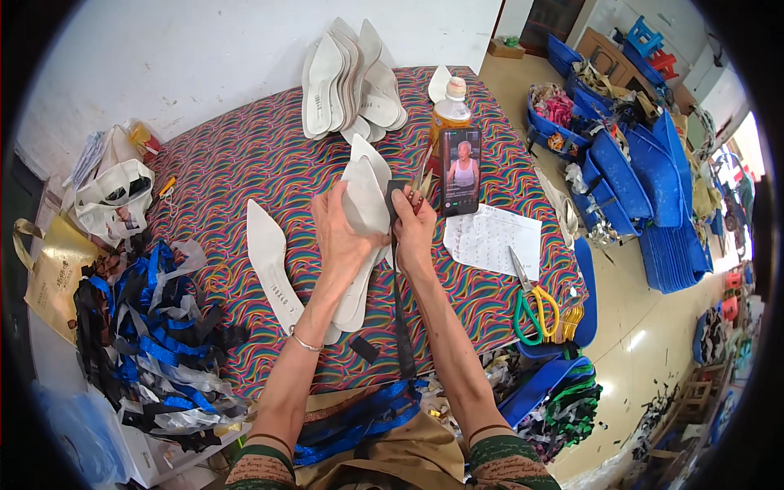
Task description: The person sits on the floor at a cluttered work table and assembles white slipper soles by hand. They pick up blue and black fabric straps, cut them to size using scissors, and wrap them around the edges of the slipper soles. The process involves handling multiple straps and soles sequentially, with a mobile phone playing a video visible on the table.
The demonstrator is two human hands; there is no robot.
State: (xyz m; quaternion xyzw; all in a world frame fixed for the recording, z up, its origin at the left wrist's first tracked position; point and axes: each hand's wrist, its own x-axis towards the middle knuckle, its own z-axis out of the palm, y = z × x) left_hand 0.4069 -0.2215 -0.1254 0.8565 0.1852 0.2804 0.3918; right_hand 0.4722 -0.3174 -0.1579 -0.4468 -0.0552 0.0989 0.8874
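My left hand (336,233) is closed around a pale grey shoe insole (367,196), its pointed end tilted up and away. Beneath it lie more insoles (353,304) in a loose stack. In my right hand (414,222) the end of a black strip (400,304) is pinched against the insole's right edge. The strip hangs down toward my lap. A slim pointed metal tool (426,181) sticks up from the same fingers; its kind is unclear. One single insole (273,257) rests to the left, and a short black scrap (363,349) lies nearer me.
A tall pile of insoles (347,86) leans at the wall. A phone (461,173) stands against a bottle (452,110). Scissors (534,309) lie by a written paper sheet (494,241). Tangled strips (151,327) heap at left; blue bins (621,175) fill the right.
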